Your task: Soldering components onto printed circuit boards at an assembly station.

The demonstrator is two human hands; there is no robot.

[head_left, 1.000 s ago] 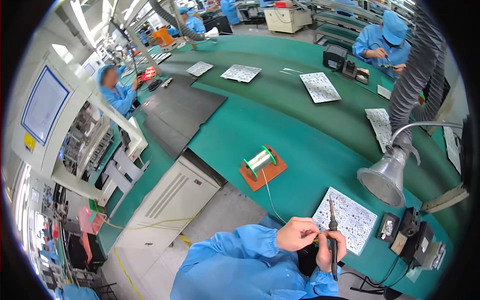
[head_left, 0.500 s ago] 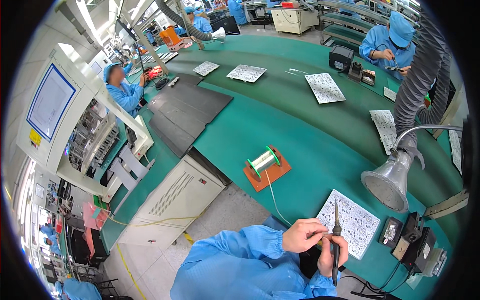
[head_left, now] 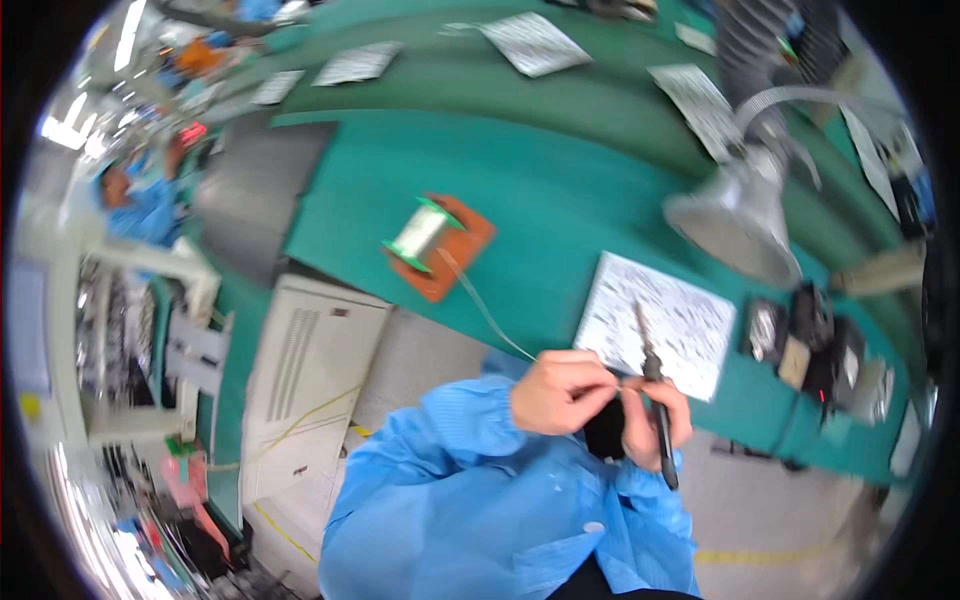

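My left hand (head_left: 560, 393) is closed in a pinch on a thin solder wire (head_left: 492, 320). The wire runs up to a spool of solder (head_left: 422, 236) with green flanges on a brown stand (head_left: 470, 240). Close beside it, my right hand (head_left: 652, 428) grips a black-handled soldering iron (head_left: 656, 385), its tip pointing away from me. The right thumb and fingertips meet the left fingers at the wire. Beyond both hands lies a white circuit board (head_left: 660, 320) covered with small dark marks. The iron's tip appears over it; whether they touch I cannot tell.
A metal fume hood (head_left: 735, 220) on a grey hose hangs beyond the board. Right of the board stand small black boxes (head_left: 812, 315). More boards (head_left: 535, 45) lie along the far strip. A dark mat (head_left: 255, 190) and a co-worker (head_left: 145, 205) are at left.
The whole view has swung, so the bench sits higher and further left, with blur. My hands sit a little nearer my body relative to the board, still holding the iron and solder wire.
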